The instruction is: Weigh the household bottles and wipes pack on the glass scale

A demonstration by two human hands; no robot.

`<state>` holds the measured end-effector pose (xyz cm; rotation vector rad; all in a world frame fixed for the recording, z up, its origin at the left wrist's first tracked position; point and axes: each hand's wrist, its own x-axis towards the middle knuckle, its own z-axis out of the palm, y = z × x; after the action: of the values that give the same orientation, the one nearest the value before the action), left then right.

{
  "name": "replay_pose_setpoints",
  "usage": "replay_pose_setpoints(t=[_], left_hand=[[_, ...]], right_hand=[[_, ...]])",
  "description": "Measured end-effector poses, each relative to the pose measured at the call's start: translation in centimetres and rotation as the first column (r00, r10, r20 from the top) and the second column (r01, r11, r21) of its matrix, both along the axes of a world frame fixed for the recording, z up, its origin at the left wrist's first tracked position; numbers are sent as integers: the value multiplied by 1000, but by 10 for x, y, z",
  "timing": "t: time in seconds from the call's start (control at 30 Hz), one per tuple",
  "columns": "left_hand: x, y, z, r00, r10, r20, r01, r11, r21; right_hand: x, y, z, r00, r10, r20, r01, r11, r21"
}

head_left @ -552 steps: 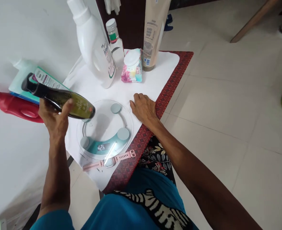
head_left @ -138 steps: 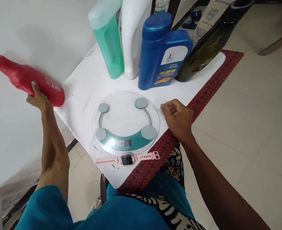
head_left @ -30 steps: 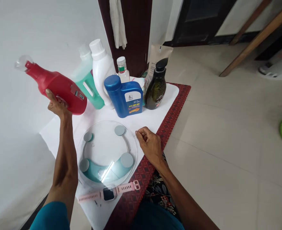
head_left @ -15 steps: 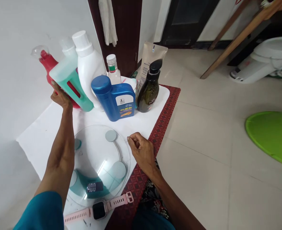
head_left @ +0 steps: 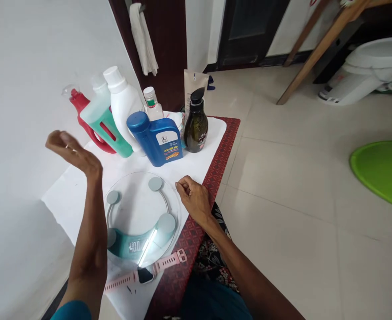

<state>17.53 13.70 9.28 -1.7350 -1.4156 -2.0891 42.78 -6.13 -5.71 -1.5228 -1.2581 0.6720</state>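
Note:
My left hand (head_left: 74, 149) is raised at the left of the table beside the red bottle (head_left: 98, 135) and the green handled bottle (head_left: 111, 135). Its fingers are stretched out, slightly blurred, and hold nothing. Loosely curled, my right hand (head_left: 194, 198) rests at the table's right edge by the glass scale (head_left: 134, 206), with nothing seen in its grip. The round scale lies flat, its small display lit. Just in front of it lies a pink-strapped smartwatch (head_left: 146, 274). Behind the scale stands a blue motor oil bottle (head_left: 156, 142), next to a dark pump bottle (head_left: 196, 129).
A white detergent bottle (head_left: 124, 106), a clear white-capped bottle (head_left: 154, 109) and a beige tube (head_left: 191, 80) stand at the table's back. The white sheet (head_left: 212, 138) covers a red patterned cloth (head_left: 225, 146). On the floor are a green plastic object (head_left: 386, 169) and a white bucket (head_left: 356, 75).
My left hand has come away from the red and green bottles, moving left and toward me. The bottles stand more upright in view as the camera shifts. My right hand stays in place.

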Motion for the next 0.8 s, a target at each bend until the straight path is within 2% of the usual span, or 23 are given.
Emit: replay_pose_setpoints(t=[0.03,0.07,0.13,0.2,0.27,0.4,0.5,0.57,0.7,0.73,0.8], left_hand=[[15,-18,5,996,-24,-86,33,994,104],[30,-32,8,965,-125,-232,147,986,80],[60,-48,10,850,-310,-427,303,949,-86],[81,-48,7,744,-430,-512,358,903,-239],[93,-38,1,711,-464,-529,349,885,-307],[94,-18,-7,786,-475,-395,317,859,-402],[92,-18,-5,840,-482,-247,345,828,-441],[93,-23,-3,844,-513,-160,390,789,-474],[103,-33,-6,811,-584,40,509,671,-539],[106,-35,-9,808,-585,67,527,668,-525],[111,-39,-14,812,-581,63,536,697,-477]], right_hand=[[0,0,0,1000,0,6,0,1000,-1],[0,0,0,1000,0,12,0,1000,-3],[0,0,0,1000,1,21,-1,1000,-8],[0,0,1,1000,2,20,-2,1000,-8],[0,-1,3,1000,10,10,-10,1000,-7],[0,1,6,1000,14,3,-14,1000,-13],[0,2,7,1000,13,18,-13,1000,-19],[0,2,7,1000,14,27,-13,1000,-21],[-1,3,7,999,4,34,-2,999,-33],[-1,2,7,999,3,34,-2,999,-36],[0,2,8,999,1,32,0,999,-39]])
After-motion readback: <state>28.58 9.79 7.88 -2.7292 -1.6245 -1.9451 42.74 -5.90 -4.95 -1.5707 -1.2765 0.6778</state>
